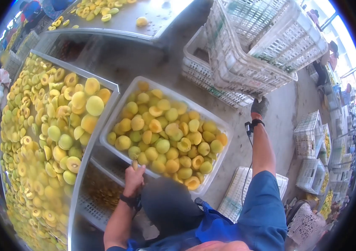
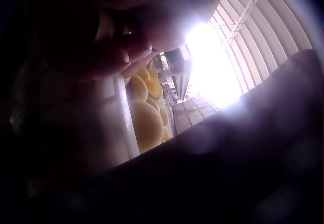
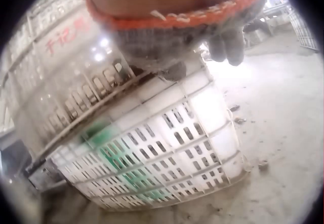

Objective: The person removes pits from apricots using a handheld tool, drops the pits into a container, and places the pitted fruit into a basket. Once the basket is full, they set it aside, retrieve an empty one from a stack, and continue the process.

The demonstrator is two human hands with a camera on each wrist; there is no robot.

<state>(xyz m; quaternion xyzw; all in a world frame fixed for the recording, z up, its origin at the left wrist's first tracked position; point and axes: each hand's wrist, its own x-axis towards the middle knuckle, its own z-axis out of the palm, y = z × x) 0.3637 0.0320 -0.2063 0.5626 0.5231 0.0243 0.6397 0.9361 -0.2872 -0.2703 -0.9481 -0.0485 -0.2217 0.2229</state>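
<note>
Fingers, left hand (image 1: 133, 182): pinched tan stub (image 1: 135, 165), tub (image 1: 104, 138) beside.
Right hand (image 1: 260, 108): met crates (image 1: 232, 69), probably steadying; grip unclear.

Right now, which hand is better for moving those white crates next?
Probably the gloved right hand: it is at the crates, while the left hand is by the fruit tub, holding a small stick-like thing.

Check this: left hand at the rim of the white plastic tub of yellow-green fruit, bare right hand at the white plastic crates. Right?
Not bare: the right hand wears a grey glove with an orange cuff, clear in the right wrist view. It is at the crates, the left hand at the tub.
</note>
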